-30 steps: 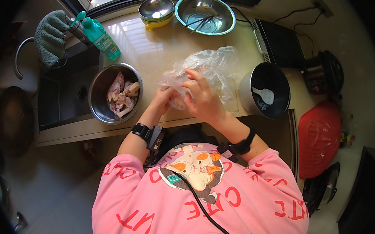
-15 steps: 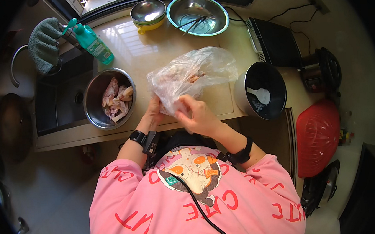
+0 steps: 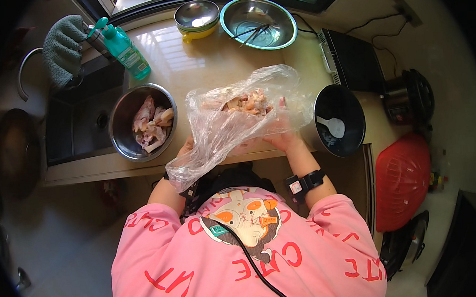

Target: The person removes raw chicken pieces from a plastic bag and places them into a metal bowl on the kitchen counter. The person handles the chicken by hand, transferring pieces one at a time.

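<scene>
A clear plastic bag (image 3: 209, 134) holding pale raw meat pieces (image 3: 250, 103), which look like chicken, is spread in front of me over the counter's near part. Its gathered end droops toward my left forearm. My right hand (image 3: 284, 136) cups the bag's right side, its fingers partly showing through the film. At the bag's left edge is my left hand (image 3: 186, 146), with its fingers hidden by the plastic. To the left stands a steel bowl (image 3: 116, 124) with more raw meat pieces (image 3: 152, 124) in it.
Right of the bag stands a dark pot (image 3: 357, 134) with a white spoon (image 3: 333, 126) and white granules. A green pump bottle (image 3: 127, 54) is beside the sink (image 3: 76, 126). Stacked bowls (image 3: 197, 16) and a steel basin (image 3: 290, 26) with dark chopsticks (image 3: 253, 32) stand at the back.
My right hand has moved from the bag's near edge to its right side. The bag has been turned and spread, its gathered end now toward me, and more meat shows.
</scene>
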### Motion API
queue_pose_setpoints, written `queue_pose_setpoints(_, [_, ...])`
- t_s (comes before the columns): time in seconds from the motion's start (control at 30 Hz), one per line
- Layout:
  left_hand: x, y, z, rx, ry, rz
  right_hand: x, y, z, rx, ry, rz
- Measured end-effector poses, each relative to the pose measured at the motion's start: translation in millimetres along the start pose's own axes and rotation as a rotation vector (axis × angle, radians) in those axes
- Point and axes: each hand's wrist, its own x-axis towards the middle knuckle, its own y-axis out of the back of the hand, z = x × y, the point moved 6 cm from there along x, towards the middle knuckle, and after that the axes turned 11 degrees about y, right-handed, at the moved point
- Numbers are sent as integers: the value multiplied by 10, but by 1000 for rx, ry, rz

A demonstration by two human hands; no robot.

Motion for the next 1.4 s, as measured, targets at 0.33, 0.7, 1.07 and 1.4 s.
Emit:
queue_pose_setpoints(0.33, [-109,-70,79,181,-86,104,312,-166,-153,-531,304,-86])
queue_pose_setpoints(0.7, [-207,-272,133,295,-151,211,653,188,120,-410,430,297])
queue_pose_setpoints(1.07, [-143,-572,303,703,-266,60,625,-108,-61,-394,198,-225])
queue_pose_setpoints(1.4, [-291,-1375,594,1558,-1041,542,112,-661,-698,-803,837,42])
